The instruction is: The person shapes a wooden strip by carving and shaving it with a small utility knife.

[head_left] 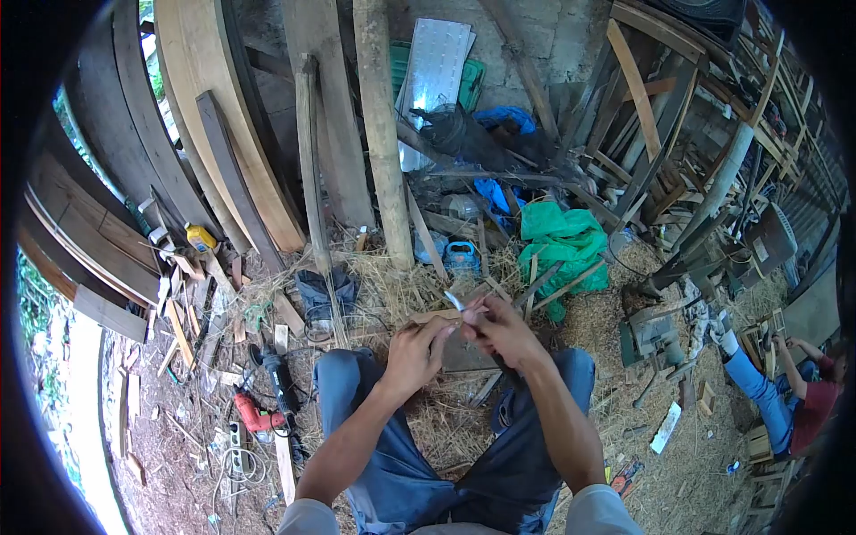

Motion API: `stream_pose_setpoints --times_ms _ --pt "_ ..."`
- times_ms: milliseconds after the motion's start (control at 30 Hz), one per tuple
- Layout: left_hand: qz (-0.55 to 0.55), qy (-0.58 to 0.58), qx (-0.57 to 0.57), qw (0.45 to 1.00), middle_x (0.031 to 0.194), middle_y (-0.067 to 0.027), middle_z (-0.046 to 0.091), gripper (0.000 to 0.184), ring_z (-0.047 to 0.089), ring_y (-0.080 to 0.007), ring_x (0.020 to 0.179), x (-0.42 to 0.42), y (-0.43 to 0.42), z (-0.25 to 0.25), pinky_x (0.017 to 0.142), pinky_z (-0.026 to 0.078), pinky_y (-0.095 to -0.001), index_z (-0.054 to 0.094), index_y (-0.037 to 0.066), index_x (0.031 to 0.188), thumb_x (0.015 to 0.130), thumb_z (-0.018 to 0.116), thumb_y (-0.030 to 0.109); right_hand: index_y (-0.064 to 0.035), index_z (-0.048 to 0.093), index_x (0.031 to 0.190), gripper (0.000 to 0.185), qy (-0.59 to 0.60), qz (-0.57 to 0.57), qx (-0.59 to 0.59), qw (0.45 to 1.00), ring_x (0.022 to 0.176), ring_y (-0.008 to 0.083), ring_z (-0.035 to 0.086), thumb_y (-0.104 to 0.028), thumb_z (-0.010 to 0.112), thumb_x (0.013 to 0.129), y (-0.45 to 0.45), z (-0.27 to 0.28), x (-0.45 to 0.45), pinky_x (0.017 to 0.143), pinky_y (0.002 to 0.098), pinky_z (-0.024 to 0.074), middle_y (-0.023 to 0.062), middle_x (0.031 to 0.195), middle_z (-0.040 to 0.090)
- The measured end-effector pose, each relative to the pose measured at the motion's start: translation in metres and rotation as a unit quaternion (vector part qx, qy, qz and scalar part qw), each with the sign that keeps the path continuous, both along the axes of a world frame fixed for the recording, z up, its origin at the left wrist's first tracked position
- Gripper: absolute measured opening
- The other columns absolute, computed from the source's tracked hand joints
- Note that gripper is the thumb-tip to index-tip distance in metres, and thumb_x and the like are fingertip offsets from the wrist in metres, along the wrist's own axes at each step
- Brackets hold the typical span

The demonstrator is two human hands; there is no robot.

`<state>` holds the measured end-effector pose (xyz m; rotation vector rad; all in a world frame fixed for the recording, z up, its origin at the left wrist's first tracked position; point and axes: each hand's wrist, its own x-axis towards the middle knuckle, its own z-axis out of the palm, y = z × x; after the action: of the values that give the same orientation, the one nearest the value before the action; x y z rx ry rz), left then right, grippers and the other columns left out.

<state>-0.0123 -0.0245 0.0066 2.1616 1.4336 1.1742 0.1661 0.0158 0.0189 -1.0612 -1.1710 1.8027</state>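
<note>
My left hand [415, 355] is closed in front of my knees, thumb and fingers pressed together. What it pinches, if anything, is too small to make out. Close beside it, my right hand [506, 333] is wrapped round a slim tool with a shiny pale tip [455, 301]. That tip points up and to the left, and a dark end shows below the fist. The tool's exact kind is unclear. A pale wood strip [433, 316] lies just beyond my left fingers; whether they touch it cannot be told. Below the hands, a flat greyish block [469, 357] shows between my knees.
A red drill [257, 414] and a dark angle grinder [280, 378] lie left, with a power strip [237, 448]. A green plastic sheet [562, 245] lies ahead, beside a blue tool [461, 259]. Planks [259, 134] lean behind. Another person [807, 392] sits far right, near a metal machine [654, 334].
</note>
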Motion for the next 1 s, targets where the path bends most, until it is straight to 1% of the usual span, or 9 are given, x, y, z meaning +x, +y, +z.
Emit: stream_pose_setpoints --times_ms 200,333,400,433,567,733,800,933,1000 --pt "-0.002 -0.044 -0.005 0.999 0.062 -0.0142 0.057 0.002 0.059 -0.0341 0.059 0.001 -0.005 -0.002 0.058 0.045 -0.0409 0.059 0.006 0.088 0.086 0.059 0.007 -0.0074 0.051 0.092 0.014 0.024 -0.036 0.021 0.999 0.052 0.0048 0.043 -0.018 0.059 0.092 0.023 -0.002 0.026 0.045 0.0199 0.032 -0.0002 0.069 0.055" --pt "0.0 -0.053 -0.044 0.998 0.061 -0.0138 0.056 0.002 0.058 -0.0348 0.059 -0.002 -0.003 -0.004 0.058 0.045 -0.0407 0.059 0.006 0.087 0.085 0.059 0.006 -0.0082 0.048 0.09 0.014 -0.02 -0.069 0.034 0.997 0.048 0.0025 0.034 -0.019 0.056 0.093 0.008 0.001 0.011 0.043 0.0183 0.0261 -0.0005 0.066 0.052" --pt "-0.003 -0.05 -0.033 0.998 0.062 -0.014 0.057 0.002 0.058 -0.035 0.059 -0.004 -0.002 -0.004 0.058 0.045 -0.0407 0.059 0.006 0.087 0.085 0.059 0.006 -0.0078 0.048 0.089 0.015 0.014 0.005 0.02 1.0 0.048 0.0024 0.035 -0.019 0.057 0.093 0.003 -0.005 0.003 0.043 0.0181 0.026 -0.0001 0.066 0.052" --pt "-0.007 -0.049 -0.024 0.999 0.063 -0.0142 0.058 0.003 0.057 -0.0352 0.059 -0.005 -0.003 -0.004 0.058 0.045 -0.0408 0.059 0.006 0.088 0.085 0.059 0.006 -0.0066 0.049 0.088 0.017 -0.076 -0.04 0.032 0.996 0.049 0.0034 0.036 -0.021 0.059 0.092 0.007 -0.01 0.004 0.043 0.0189 0.027 0.0005 0.066 0.053" --pt "-0.016 -0.082 -0.017 0.996 0.066 -0.0147 0.058 0.003 0.056 -0.0352 0.059 0.0 -0.003 0.0 0.058 0.045 -0.0415 0.059 0.006 0.088 0.085 0.059 0.006 -0.0062 0.051 0.09 0.016 0.031 -0.043 0.014 0.999 0.049 0.006 0.039 -0.02 0.059 0.091 0.024 -0.001 0.028 0.043 0.0214 0.0295 0.001 0.067 0.054" --pt "-0.001 -0.063 -0.035 0.997 0.068 -0.0153 0.059 0.005 0.059 -0.0356 0.065 0.0 -0.002 0.004 0.059 0.045 -0.0426 0.059 0.006 0.09 0.084 0.059 0.005 -0.0068 0.052 0.09 0.016 -0.038 -0.023 0.058 0.997 0.05 0.0061 0.041 -0.021 0.059 0.091 0.011 -0.008 0.006 0.043 0.0212 0.0313 0.0002 0.068 0.055" --pt "0.003 -0.052 -0.046 0.998 0.069 -0.0155 0.059 0.005 0.059 -0.0357 0.065 -0.006 -0.002 -0.001 0.058 0.045 -0.0424 0.059 0.006 0.09 0.084 0.059 0.006 -0.0057 0.054 0.092 0.011 -0.049 -0.104 0.048 0.992 0.053 0.0066 0.045 -0.016 0.056 0.092 0.02 -0.009 0.015 0.045 0.0214 0.0341 0.0006 0.071 0.057" --pt "0.007 -0.043 -0.073 0.996 0.068 -0.0161 0.059 0.006 0.06 -0.0357 0.063 -0.007 -0.003 -0.001 0.056 0.044 -0.0413 0.06 0.006 0.09 0.084 0.059 0.006 -0.0052 0.055 0.089 0.011 -0.006 -0.123 0.072 0.99 0.053 0.0071 0.046 -0.015 0.054 0.092 0.027 -0.002 0.033 0.045 0.0219 0.0344 0.0006 0.072 0.057" --pt "0.003 -0.062 -0.047 0.997 0.067 -0.0162 0.059 0.005 0.059 -0.0357 0.062 -0.003 0.001 -0.002 0.055 0.044 -0.041 0.06 0.006 0.09 0.085 0.059 0.006 -0.0047 0.055 0.089 0.013 -0.057 -0.142 0.075 0.985 0.052 0.0072 0.046 -0.017 0.056 0.092 0.017 -0.004 0.015 0.045 0.0222 0.0342 0.0011 0.071 0.056"
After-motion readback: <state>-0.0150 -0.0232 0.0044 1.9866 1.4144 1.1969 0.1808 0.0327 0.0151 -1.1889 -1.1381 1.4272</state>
